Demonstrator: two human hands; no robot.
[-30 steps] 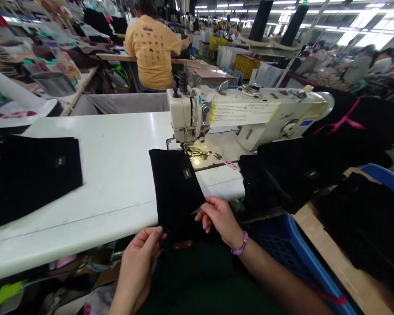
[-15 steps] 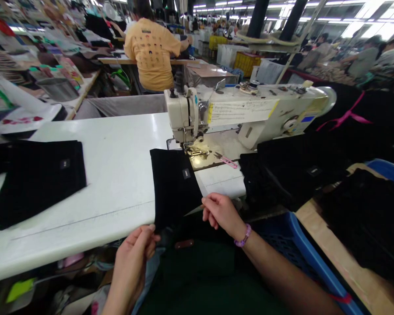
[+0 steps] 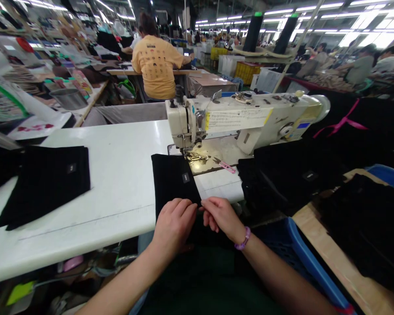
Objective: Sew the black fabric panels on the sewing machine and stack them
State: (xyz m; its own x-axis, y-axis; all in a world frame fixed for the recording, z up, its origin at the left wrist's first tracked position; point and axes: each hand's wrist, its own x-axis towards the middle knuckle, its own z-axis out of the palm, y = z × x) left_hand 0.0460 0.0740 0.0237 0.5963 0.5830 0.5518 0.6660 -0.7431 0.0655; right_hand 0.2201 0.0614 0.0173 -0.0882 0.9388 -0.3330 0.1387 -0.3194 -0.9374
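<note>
A black fabric piece [image 3: 172,179] with a small dark label lies on the white table by the sewing machine [image 3: 249,118], its far edge close to the presser foot. My right hand [image 3: 221,218], with a purple bracelet at the wrist, pinches the fabric's near right corner. Right beside it, my left hand [image 3: 177,221] is closed at the same corner, fingertips pinched on the fabric's edge. The part of the cloth under my left hand is hidden. Pink-handled thread snips [image 3: 225,165] lie on the machine bed.
More black fabric pieces [image 3: 52,183] lie on the table's left. To the right are a dark fabric pile [image 3: 292,170], a blue crate [image 3: 302,245] and a bundle tied with pink ribbon [image 3: 343,120]. A person in a yellow shirt [image 3: 159,65] sits ahead.
My left hand has moved right, from the fabric's near left corner to the near right corner beside my right hand. My right hand stays at its corner. The view has tilted up slightly.
</note>
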